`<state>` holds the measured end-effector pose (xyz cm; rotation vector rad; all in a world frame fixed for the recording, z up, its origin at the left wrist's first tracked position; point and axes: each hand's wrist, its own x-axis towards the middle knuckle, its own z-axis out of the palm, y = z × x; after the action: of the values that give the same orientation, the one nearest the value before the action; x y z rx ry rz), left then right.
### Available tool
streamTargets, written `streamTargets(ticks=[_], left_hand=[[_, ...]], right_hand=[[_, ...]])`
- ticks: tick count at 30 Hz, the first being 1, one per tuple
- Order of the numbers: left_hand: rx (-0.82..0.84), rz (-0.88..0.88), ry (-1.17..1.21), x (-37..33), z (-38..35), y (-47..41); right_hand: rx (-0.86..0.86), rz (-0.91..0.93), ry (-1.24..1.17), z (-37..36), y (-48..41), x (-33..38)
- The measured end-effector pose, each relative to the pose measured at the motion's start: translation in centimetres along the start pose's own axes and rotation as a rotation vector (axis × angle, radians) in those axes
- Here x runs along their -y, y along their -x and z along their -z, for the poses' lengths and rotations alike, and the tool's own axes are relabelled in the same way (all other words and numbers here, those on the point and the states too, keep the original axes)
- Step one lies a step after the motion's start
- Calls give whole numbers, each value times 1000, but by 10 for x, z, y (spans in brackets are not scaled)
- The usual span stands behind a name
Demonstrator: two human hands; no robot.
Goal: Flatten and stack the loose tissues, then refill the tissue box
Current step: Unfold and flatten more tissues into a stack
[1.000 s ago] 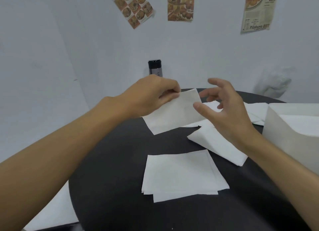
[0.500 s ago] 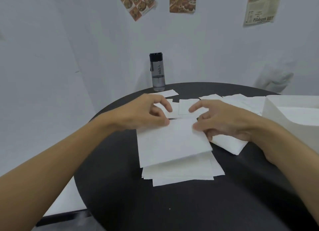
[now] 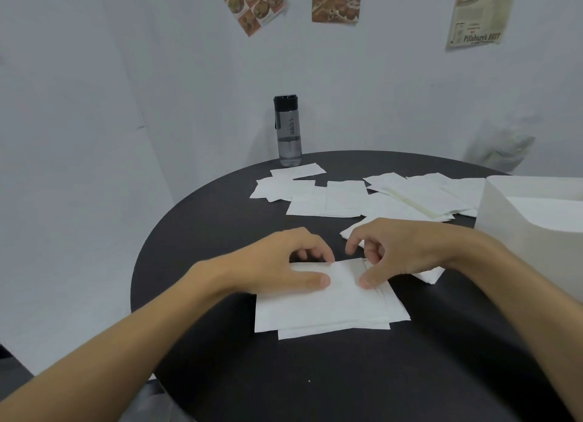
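Left of the box [image 3: 517, 248], the left hand [image 3: 277, 260] and right hand [image 3: 407, 248] are pinching the top tissue [image 3: 331, 305] of the stack [image 3: 315, 333] between curled fingers and thumbs.

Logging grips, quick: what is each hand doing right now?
Left hand: pinches the top tissue at its far edge.
Right hand: pinches the top tissue too.

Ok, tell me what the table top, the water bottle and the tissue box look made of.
Table top: black and matte with no glare, likely laminate or painted board.
Water bottle: probably smoky clear plastic, with a see-through body and a glossy black cap.
Tissue box: white and matte with crisp folded edges, likely card or stiff paper.
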<state>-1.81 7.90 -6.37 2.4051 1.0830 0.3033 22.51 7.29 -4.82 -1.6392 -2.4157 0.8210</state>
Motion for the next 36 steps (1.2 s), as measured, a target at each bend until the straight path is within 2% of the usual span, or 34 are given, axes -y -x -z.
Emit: streamTargets(ticks=[4,8,10,18,24,28,30,33,36], left_hand=[[-36,-35,-94,1,-16,4],[-95,-37,-105,8,-17,4],[-116,-40,-95,11,-17,4],[-171,-80,-105,19,-22,6],[-193,-99,-115,20,-23,5],[-164,-88,-85,19,-19,2],[-190,-76,-109,15,-8,-11],[-220,-65,-303,12,5,-47],[-206,-99,-274,17,3,-78]], right_hand=[[-13,-2,-11,-1,-1,-3],[-311,-35,36,0,-8,-13],[-390,-38,76,-2,-12,-18],[-447,-102,92,-8,-18,-27],[-419,-120,132,-9,-17,-21],[-456,-115,176,-7,-14,-16],[-450,-113,186,-6,-13,-14],[-434,-116,156,-4,-13,-15],[-434,-126,130,-3,-12,-16]])
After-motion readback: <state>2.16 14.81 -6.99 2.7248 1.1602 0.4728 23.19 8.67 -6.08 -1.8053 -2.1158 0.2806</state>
